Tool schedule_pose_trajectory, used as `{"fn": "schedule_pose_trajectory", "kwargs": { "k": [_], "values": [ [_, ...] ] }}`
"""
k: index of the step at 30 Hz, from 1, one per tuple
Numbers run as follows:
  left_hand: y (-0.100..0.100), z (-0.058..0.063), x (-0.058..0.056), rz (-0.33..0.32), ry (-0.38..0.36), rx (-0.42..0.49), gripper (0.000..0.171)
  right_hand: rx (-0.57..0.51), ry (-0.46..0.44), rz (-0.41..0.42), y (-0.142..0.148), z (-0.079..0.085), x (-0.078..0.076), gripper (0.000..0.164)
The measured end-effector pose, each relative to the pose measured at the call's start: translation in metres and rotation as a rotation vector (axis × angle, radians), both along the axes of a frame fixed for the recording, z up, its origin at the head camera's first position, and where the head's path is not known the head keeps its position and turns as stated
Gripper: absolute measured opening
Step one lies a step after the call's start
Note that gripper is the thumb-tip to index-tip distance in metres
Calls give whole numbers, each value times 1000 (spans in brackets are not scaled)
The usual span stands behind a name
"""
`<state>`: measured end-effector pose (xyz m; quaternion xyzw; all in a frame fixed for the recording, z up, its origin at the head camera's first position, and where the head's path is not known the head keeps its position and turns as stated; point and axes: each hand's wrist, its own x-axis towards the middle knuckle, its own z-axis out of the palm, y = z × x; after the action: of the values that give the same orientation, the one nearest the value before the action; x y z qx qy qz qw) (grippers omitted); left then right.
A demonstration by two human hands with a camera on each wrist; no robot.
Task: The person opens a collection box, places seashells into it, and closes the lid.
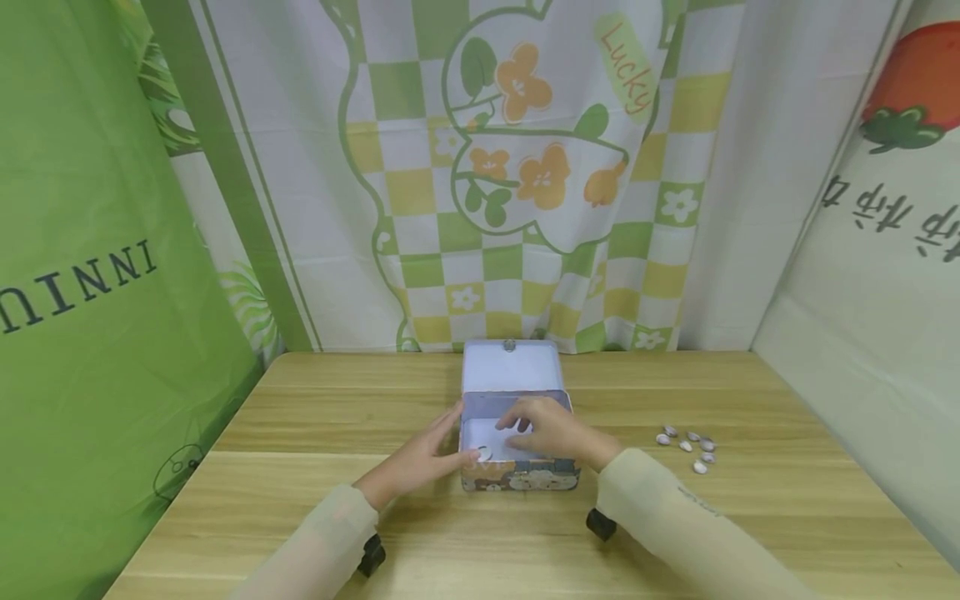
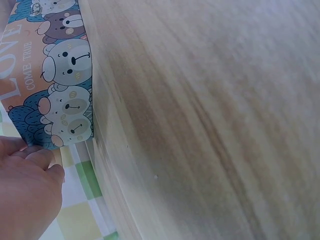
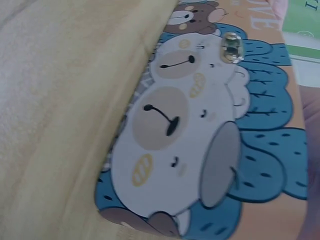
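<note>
A hinged box (image 1: pixel 519 481) printed with cartoon bears stands on the table, its pale lid (image 1: pixel 512 367) raised at the back. My left hand (image 1: pixel 420 462) grips the box's left side, fingers along the wall and thumb over the front left corner. A small whitish shell (image 1: pixel 484 453) lies inside, by that thumb. Over the box's inside reaches my right hand (image 1: pixel 546 429), its fingers loosely bent and thumb apart, with nothing visible between them. In the left wrist view the fingers of the left hand (image 2: pixel 32 185) touch the box's end. The right wrist view shows the box front (image 3: pixel 200 120) with a metal clasp (image 3: pixel 231 48).
Several small shells (image 1: pixel 686 447) lie loosely grouped on the wooden table (image 1: pixel 337 400), right of the box. A patterned curtain (image 1: pixel 420 167) hangs behind the table's far edge. Green cloth (image 1: pixel 90 375) hangs at the left and pale cloth (image 1: pixel 877 333) at the right.
</note>
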<state>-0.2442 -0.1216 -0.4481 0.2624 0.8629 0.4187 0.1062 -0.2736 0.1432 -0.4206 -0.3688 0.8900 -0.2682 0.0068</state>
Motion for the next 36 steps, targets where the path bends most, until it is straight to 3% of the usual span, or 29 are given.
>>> {"fn": "schedule_pose_trajectory", "kwargs": {
  "k": [8, 19, 36],
  "values": [
    [1, 2, 0, 2, -23, -4, 92, -42, 34, 25, 13, 12, 0, 22],
    [1, 3, 1, 10, -3, -27, 90, -75, 77, -23, 52, 30, 5, 21],
    [1, 3, 1, -14, -1, -6, 90, -81, 20, -180, 134, 29, 14, 22]
  ]
}}
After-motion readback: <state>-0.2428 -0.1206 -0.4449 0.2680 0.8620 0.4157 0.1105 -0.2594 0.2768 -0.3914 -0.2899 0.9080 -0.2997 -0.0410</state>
